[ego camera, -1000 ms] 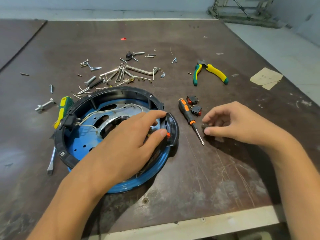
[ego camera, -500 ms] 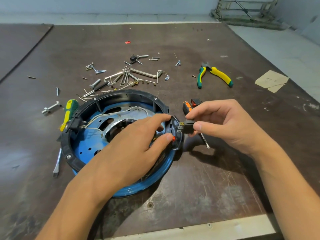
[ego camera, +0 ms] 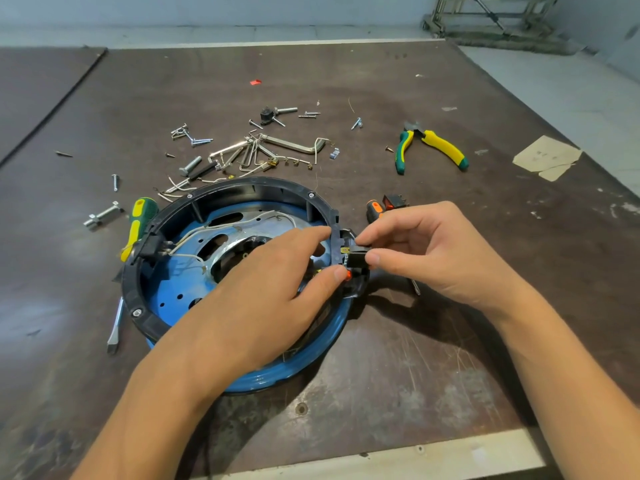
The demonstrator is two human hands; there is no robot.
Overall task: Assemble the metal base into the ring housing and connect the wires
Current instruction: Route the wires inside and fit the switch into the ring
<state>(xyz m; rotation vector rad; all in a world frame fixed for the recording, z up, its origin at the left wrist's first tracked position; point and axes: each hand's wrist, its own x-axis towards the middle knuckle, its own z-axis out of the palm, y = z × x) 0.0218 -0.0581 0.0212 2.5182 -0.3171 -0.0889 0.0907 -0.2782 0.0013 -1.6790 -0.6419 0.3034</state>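
A black ring housing (ego camera: 242,188) sits on a blue round base (ego camera: 304,368), with a shiny metal base plate (ego camera: 263,225) and white wires (ego camera: 194,233) inside. My left hand (ego camera: 266,299) lies over the housing's right side, thumb and forefinger gripping its right rim by an orange part. My right hand (ego camera: 433,254) pinches a small black switch (ego camera: 356,259) with brass terminals against the outside of that rim.
Screws, bolts and hex keys (ego camera: 263,147) lie scattered behind the housing. Yellow-green pliers (ego camera: 429,145) rest at the back right. A green-yellow screwdriver (ego camera: 136,220) lies at the left, an orange screwdriver (ego camera: 375,209) and another switch (ego camera: 394,201) behind my right hand.
My right hand picked the small black switch off the table and brought it left to the housing's right rim. My left hand stayed on the rim.
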